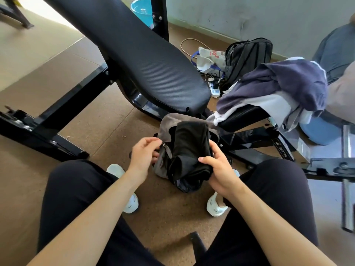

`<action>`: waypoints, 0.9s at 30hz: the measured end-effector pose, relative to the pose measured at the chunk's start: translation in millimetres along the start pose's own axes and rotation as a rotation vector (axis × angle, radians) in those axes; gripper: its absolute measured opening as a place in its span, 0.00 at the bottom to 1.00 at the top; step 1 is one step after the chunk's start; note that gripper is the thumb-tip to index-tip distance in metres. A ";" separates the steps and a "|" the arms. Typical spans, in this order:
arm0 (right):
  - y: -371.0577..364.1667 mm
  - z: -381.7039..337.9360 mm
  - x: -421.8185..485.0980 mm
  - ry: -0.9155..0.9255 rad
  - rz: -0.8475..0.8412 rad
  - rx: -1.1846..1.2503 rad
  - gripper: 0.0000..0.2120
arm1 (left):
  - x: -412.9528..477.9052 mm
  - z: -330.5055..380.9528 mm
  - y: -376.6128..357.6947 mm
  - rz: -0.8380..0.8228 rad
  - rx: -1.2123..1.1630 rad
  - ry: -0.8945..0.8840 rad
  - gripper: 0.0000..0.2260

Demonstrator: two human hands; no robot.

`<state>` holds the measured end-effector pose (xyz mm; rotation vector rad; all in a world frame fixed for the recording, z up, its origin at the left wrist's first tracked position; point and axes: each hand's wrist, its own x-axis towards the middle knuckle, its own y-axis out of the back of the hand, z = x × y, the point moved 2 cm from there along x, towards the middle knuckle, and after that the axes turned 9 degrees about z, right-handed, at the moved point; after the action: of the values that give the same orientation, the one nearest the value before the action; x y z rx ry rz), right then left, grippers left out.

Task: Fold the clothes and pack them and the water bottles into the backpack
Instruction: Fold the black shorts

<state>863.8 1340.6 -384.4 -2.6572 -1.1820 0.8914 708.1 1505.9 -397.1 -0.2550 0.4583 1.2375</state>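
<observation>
Pinching the zipper edge of the grey backpack (165,129) with my left hand (143,153), fingers (153,140) closed on the rim, I hold the mouth open. My right hand (217,169) grips the folded black garment (189,148), half inside the bag, which sits on the floor between my feet. I'd judge it best to push straight down, keeping folds flat. More clothes (278,87) wait heaped on the bench (244,114) end.

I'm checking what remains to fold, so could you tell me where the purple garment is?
In the head view it lies at upper right: the purple garment is draped over a white garment on the small bench seat, right of the black backpack.
</observation>
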 end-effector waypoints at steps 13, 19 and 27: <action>-8.3 9.5 -12.6 0.077 -0.018 -0.172 0.36 | -30.8 -19.7 -24.6 -0.416 0.258 -0.154 0.33; 0.2 -23.5 -1.3 0.606 0.117 -0.897 0.47 | -13.9 -11.9 -12.1 -0.481 0.640 -0.406 0.34; -24.3 -11.9 24.5 0.530 -0.531 -1.788 0.41 | -13.5 -17.7 -7.9 -0.647 0.889 -0.609 0.21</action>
<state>867.5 1376.4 -378.5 -2.4120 -2.9713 -1.5961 708.7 1484.4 -406.9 0.6766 0.3113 0.3546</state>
